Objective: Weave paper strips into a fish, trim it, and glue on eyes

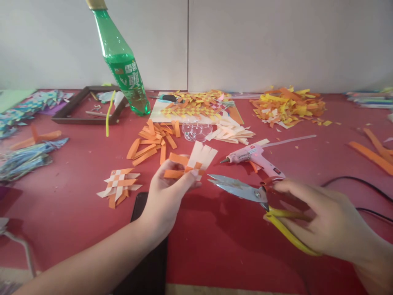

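My left hand [172,186] pinches a small woven paper piece [201,157], with orange strips sticking out on its left and cream strips fanning up. My right hand [325,215] grips scissors [245,190] with yellow handles. Their silver blades point left, a little apart from the paper's right side. On the table to the left lies another woven orange and cream piece [119,183] with loose slanted ends. Beyond my left hand are loose orange strips [153,141], and farther right a stack of cream strips [233,132]. A pink glue gun [253,157] rests just behind the scissors.
A green bottle [125,78] stands at the back beside a dark frame [84,120]. Orange and yellow scraps [288,105] are heaped back right. A clear bead tray [197,130] sits mid-table. A black phone [147,262] lies under my left forearm. A black cable [353,178] runs at right.
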Demonstrator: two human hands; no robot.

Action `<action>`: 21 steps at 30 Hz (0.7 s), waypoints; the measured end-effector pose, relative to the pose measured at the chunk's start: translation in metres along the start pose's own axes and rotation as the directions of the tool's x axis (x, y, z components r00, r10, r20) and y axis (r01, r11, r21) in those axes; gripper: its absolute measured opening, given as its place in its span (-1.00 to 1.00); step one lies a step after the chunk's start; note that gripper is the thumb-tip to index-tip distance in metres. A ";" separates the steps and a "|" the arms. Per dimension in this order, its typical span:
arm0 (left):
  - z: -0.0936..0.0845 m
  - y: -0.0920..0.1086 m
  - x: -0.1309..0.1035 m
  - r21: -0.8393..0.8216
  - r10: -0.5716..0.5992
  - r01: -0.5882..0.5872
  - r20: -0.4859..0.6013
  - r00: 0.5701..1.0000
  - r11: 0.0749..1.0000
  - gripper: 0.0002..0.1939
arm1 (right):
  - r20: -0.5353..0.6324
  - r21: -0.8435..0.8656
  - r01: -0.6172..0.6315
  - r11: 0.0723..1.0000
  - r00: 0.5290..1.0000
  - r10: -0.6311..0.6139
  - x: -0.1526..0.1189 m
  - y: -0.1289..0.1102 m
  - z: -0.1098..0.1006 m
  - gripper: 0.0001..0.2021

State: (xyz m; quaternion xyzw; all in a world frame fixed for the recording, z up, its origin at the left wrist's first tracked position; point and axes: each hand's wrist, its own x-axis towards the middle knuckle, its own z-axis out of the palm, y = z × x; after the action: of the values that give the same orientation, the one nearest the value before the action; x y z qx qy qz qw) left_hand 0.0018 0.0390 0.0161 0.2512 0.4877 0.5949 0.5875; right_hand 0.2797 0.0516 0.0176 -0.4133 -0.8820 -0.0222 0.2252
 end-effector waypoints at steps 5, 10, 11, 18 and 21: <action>0.001 -0.001 -0.003 0.003 -0.056 0.056 0.095 0.994 0.998 -0.84 | -0.020 -0.048 0.015 0.999 1.000 -0.016 -0.001 0.002 0.001 -0.73; 0.000 0.000 -0.004 -0.003 -0.085 0.086 0.074 0.994 0.996 -0.79 | -0.025 -0.091 0.013 0.996 1.000 -0.015 -0.003 0.005 0.003 -0.73; 0.000 -0.001 -0.004 0.002 -0.086 0.086 0.077 0.993 0.996 -0.78 | -0.027 -0.092 0.014 0.996 0.999 -0.016 -0.003 0.005 0.003 -0.72; -0.001 -0.001 -0.003 0.061 -0.056 0.051 0.088 0.995 0.997 -0.79 | -0.027 -0.097 0.004 0.995 1.000 -0.007 -0.001 0.005 0.005 -0.72; 0.000 0.000 -0.003 0.064 -0.044 0.037 0.107 0.993 0.997 -0.83 | -0.036 -0.101 0.002 0.995 0.999 -0.006 -0.002 0.006 0.005 -0.69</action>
State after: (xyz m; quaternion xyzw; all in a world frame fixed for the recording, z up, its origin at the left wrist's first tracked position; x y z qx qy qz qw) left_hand 0.0028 0.0365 0.0166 0.2911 0.4782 0.5529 0.6171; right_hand 0.2830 0.0549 0.0110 -0.4220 -0.8764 -0.0749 0.2198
